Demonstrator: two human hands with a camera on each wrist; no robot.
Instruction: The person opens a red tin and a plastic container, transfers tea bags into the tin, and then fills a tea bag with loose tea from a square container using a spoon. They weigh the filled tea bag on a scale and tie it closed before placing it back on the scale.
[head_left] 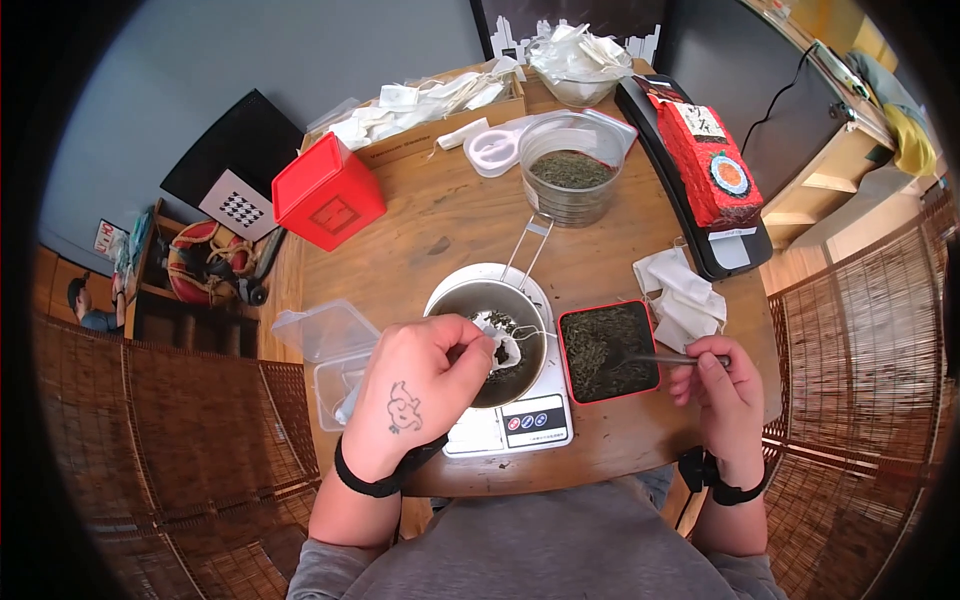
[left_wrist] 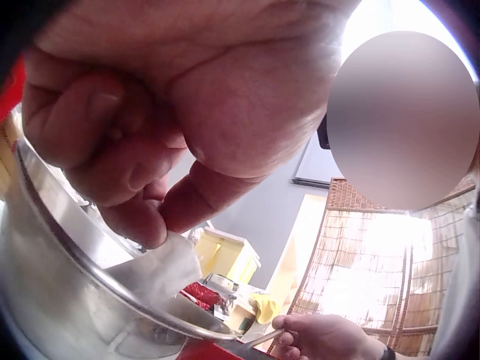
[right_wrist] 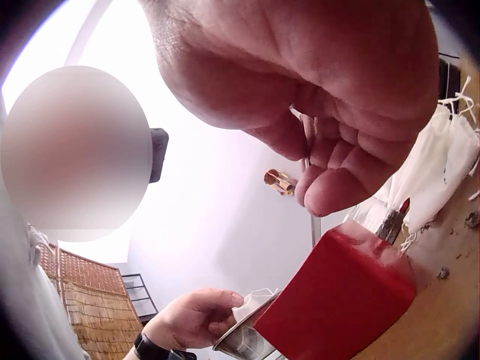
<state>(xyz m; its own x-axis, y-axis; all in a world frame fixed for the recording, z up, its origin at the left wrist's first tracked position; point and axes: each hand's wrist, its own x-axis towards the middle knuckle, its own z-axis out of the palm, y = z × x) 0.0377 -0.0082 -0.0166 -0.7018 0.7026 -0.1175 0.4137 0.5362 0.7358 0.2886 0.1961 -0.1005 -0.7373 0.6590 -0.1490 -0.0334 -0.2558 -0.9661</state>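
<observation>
In the head view, the left hand pinches a white drawstring tea bag over the steel pan, which stands on a kitchen scale. The right hand grips a spoon, its bowl among the tea leaves in the square tin. An overfull scoop, or a bag mouth that sags shut, could spill leaves into the pan or over the scale; a forearm catching the pan's wire handle could tip it. The long cardboard box at the back of the desk seems to read "Vacuum Sealer". The red packet carries a white label with Chinese characters, the lower apparently "茶" (tea); the scale's small print is illegible.

In the left wrist view, thumb and fingertip meet on the bag just at the pan's rim; a weak pinch might drop it in. No writing is legible.

In the right wrist view, fingers close around the spoon above the tin, whose visible red wall looks unlettered; snagging its edge could flick leaves out.
</observation>
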